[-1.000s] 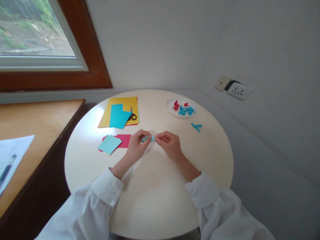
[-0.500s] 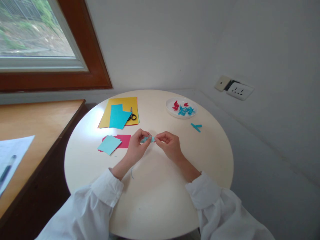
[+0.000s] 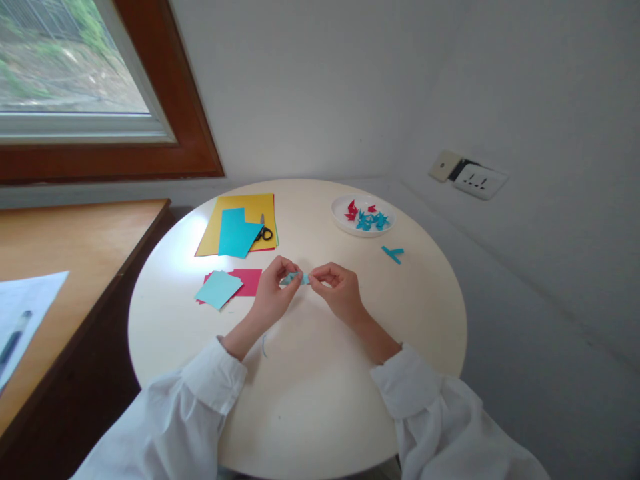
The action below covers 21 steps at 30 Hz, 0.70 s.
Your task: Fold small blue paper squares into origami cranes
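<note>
Over the middle of the round cream table (image 3: 300, 400), my left hand (image 3: 273, 291) and my right hand (image 3: 337, 288) both pinch a small folded light-blue paper piece (image 3: 297, 278) between their fingertips. The fingers of each hand are curled closed on it. To the left lie a light-blue paper square (image 3: 219, 289) on top of a red paper sheet (image 3: 249, 281). Both forearms are in white sleeves.
At the back left, a blue sheet (image 3: 235, 233) and black scissors (image 3: 264, 230) rest on a yellow sheet (image 3: 240, 212). A white plate (image 3: 363, 217) holds several red and blue folded pieces. A blue paper scrap (image 3: 393, 253) lies near it. A wooden desk (image 3: 60, 267) stands left.
Hardly anything has moved. My fingers have shifted slightly on the light-blue paper piece, which stays in the same spot between both hands.
</note>
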{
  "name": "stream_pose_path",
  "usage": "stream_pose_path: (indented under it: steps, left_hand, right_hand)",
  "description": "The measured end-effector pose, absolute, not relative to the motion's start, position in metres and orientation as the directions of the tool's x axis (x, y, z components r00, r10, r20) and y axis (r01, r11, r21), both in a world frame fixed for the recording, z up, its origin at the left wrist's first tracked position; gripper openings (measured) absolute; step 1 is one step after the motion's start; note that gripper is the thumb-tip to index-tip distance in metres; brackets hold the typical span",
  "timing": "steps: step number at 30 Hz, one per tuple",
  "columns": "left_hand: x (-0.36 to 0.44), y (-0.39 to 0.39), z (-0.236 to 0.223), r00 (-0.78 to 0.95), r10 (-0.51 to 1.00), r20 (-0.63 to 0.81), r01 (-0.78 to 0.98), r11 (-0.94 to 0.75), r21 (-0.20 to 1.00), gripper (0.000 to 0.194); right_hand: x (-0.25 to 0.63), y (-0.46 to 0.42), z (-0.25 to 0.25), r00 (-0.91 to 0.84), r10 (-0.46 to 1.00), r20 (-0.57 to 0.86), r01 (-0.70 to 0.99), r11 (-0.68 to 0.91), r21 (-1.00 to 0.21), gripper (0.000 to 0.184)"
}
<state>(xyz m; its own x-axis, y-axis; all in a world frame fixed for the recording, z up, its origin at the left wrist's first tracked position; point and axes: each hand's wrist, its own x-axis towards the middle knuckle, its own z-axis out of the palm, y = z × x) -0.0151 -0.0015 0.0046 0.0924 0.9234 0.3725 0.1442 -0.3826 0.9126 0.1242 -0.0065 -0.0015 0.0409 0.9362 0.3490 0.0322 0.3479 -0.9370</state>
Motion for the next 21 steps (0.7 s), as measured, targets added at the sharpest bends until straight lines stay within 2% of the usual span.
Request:
stream_pose_path:
  steps: [15,21]
  left_hand:
    - [-0.0145,-0.0029,0.0076,0.087,0.925,0.369,0.138,-0.378,0.915,0.015]
    - [-0.015,-0.0016,0.0056,0.073,0.924,0.375,0.126,-0.381,0.916,0.016]
  right_hand:
    - [0.1249,-0.006,-0.0021,0.031,0.947,0.319,0.036,0.318,-0.948,0.01]
    - [0.1249,-0.0038,-0.0038,0.056,0.954,0.293,-0.029,0.295,-0.955,0.021]
